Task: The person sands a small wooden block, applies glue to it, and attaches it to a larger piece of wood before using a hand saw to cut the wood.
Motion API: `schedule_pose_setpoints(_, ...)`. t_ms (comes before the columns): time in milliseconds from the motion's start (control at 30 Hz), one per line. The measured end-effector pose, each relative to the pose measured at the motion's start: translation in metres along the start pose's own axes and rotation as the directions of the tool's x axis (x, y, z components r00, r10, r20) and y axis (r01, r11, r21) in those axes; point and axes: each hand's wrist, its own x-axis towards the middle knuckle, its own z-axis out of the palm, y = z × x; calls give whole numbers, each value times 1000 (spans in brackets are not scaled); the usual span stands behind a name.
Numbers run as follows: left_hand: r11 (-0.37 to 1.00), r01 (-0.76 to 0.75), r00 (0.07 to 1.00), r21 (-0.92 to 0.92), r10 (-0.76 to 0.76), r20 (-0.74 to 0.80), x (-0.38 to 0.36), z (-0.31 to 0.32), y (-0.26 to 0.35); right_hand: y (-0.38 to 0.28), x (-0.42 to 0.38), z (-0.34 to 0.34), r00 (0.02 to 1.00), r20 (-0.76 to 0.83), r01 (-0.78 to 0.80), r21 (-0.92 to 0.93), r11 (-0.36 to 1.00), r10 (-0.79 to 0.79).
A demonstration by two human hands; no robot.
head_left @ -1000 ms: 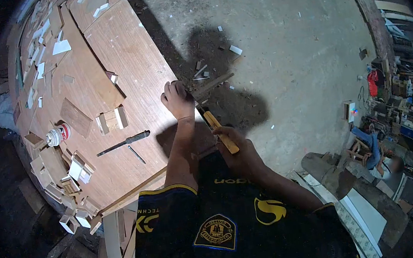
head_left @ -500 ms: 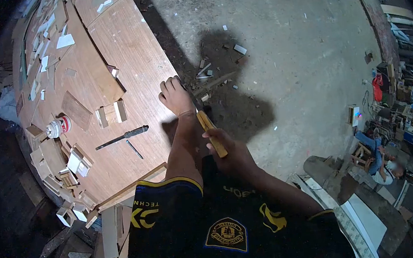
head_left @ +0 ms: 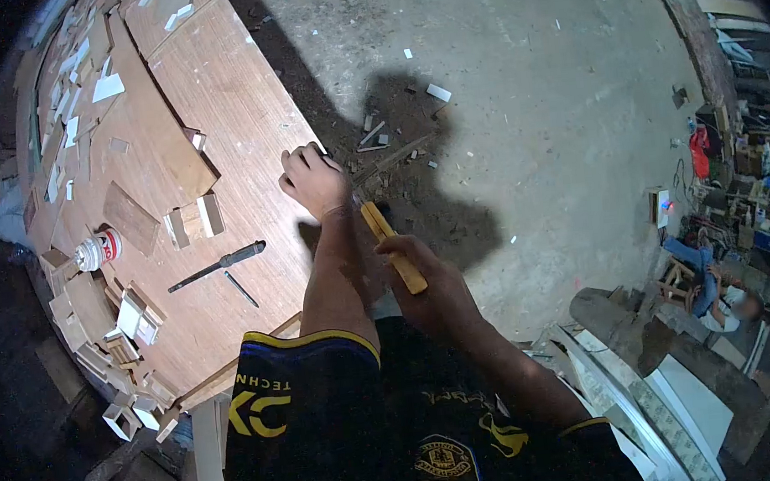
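My right hand [head_left: 427,278] is wrapped round the yellow wooden handle of a hand saw [head_left: 387,240], held just off the table's edge. Its thin blade runs forward towards my left hand and is mostly in shadow. At the edge of the wooden table [head_left: 256,174], my left hand [head_left: 318,187] presses down with fingers curled over a small dark-edged piece; I cannot tell what it is. To the left of my left forearm lie a long dark tool [head_left: 216,267] and a thin pen-like stick [head_left: 241,290]. Small wooden blocks [head_left: 209,216] stand behind them.
A white container with red lettering [head_left: 97,251] stands among boards and small box-like pieces on the table's left. Offcuts [head_left: 439,93] litter the concrete floor [head_left: 541,135]. Another person [head_left: 715,294] sits at the far right near piled materials. White panels [head_left: 692,397] lie at lower right.
The view has shifted slightly, so the table and hands appear a little further left. My right hand and the saw handle have moved slightly back from my left hand, which keeps its place at the edge.
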Motion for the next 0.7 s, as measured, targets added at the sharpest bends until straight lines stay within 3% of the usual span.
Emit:
schedule_pose_setpoints(167, 1000, 9, 999, -23, -8, 34, -1, 2, -3, 5, -2, 7, 1000, -18, 2, -40, 999, -3)
schedule_pose_setpoints(467, 998, -52, 994, -45, 48, -94, -1, 14, -5, 9, -1, 2, 1000, 4, -2, -11, 1000, 2)
schedule_pose_setpoints(533, 998, -64, 989, -24, 60, -135, 0, 20, -7, -1, 0, -2, 993, 66, -91, -26, 995, 93)
schedule_pose_setpoints(633, 995, -86, 986, -42, 79, -148, 0, 22, -9, -3, -1, -2, 1000, 16, -13, 0, 1000, 13)
schedule_pose_setpoints(700, 996, -79, 988, -49, 72, -135, -1, 19, -8, -4, 0, -5, 998, 46, -43, -8, 999, 43)
